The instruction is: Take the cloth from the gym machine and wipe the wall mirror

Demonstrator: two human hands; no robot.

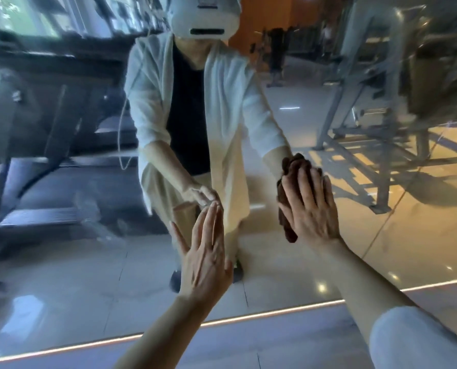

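Nearest us, our right forearm (360,286), its pale sleeve (419,339) pushed up, reaches to the wall mirror (62,182). Our right hand (311,206) lies flat, fingers straight and together, pressing a dark brown cloth (287,198) against the glass; the cloth shows above the fingertips and along the thumb side of that grip. Left of that grip, our left hand (206,249) is spread, its straight fingertips touching the mirror and holding nothing. Behind both hands the glass reflects a crouching person, a tiled floor (422,235) and a gym machine frame (376,145) above the cloth-pressing grip.
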